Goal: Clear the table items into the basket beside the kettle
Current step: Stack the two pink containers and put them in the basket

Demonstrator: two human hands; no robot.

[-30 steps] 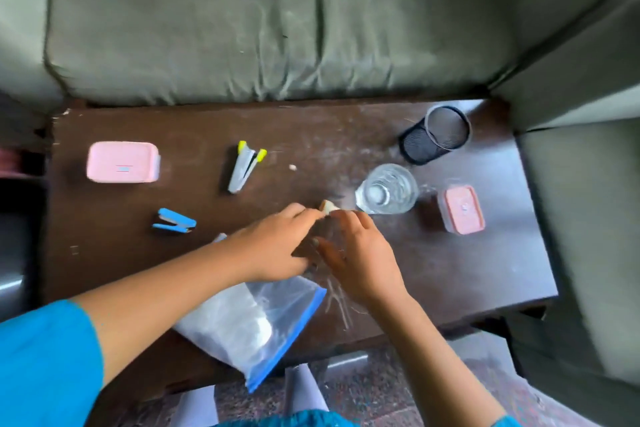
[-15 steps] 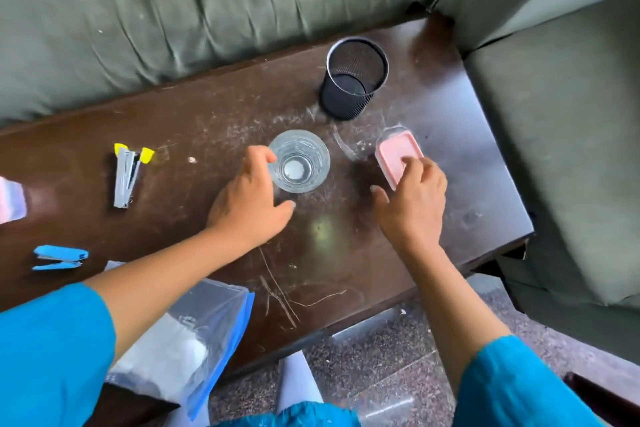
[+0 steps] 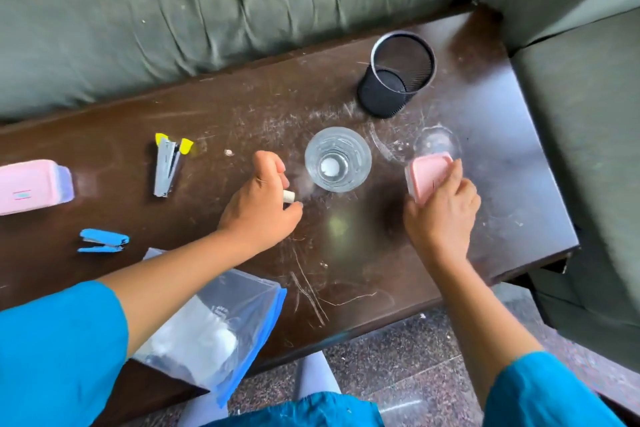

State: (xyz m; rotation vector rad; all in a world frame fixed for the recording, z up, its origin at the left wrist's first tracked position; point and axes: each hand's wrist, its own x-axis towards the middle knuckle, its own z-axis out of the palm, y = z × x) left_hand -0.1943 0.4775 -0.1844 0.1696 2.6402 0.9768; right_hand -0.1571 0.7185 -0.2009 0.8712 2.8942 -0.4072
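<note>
My right hand (image 3: 441, 215) grips a small pink-lidded box (image 3: 426, 175) and holds it tilted just above the dark wooden table (image 3: 363, 263). My left hand (image 3: 259, 208) is closed around a small whitish piece (image 3: 289, 195), just left of a clear glass (image 3: 337, 159). A black mesh cup (image 3: 398, 74) stands at the back right. A grey stapler with yellow tips (image 3: 168, 163), a blue stapler (image 3: 103, 240), a larger pink box (image 3: 33, 185) and a clear zip bag (image 3: 214, 326) lie on the left half. No basket or kettle is in view.
Green sofa cushions (image 3: 207, 10) border the table at the back and on the right. A tiny white crumb (image 3: 228, 152) lies near the grey stapler. The zip bag hangs over the near table edge, above a speckled stone floor (image 3: 398, 367).
My right hand has closed on the small pink box and lifted it toward me. My left hand has drawn back a little from the glass, the whitish piece showing between its fingers.
</note>
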